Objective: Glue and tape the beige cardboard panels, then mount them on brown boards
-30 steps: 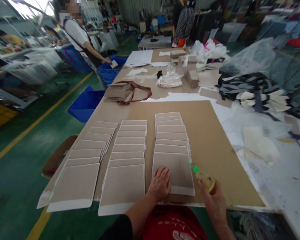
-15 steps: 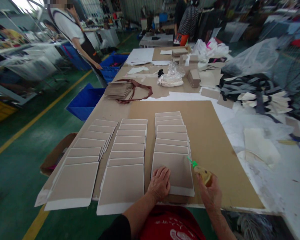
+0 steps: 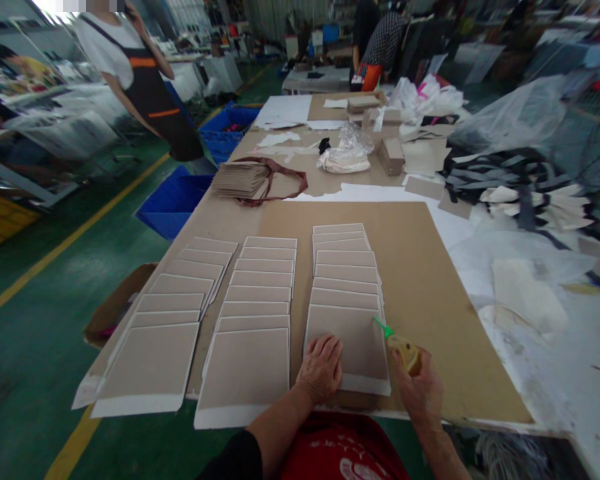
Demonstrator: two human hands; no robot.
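My left hand [image 3: 321, 365] lies flat on the left side of the front taupe panel [image 3: 357, 347] in the right-hand column, fingers stretched out. In my right hand [image 3: 423, 383] is a yellowish glue bottle [image 3: 405, 351] with a green nozzle, tilted so that its tip points at the panel's right edge. Whether the tip touches the panel I cannot tell. Overlapping panels with pale edges run back from there. A middle column [image 3: 253, 360] and a left column [image 3: 153, 357] of similar overlapping panels lie beside it.
A brown board [image 3: 430, 287] covers part of the table. Further back are a stack of taupe pieces [image 3: 243, 180] with a brown strap, a clear plastic bag [image 3: 347, 150] and dark strips [image 3: 500, 173]. Blue crates [image 3: 173, 203] stand left of the table, near a person in an apron [image 3: 150, 87].
The glue nozzle has moved slightly down along the panel's right edge. My left hand stays in place. The person in the apron has turned and drawn an arm back from the crate.
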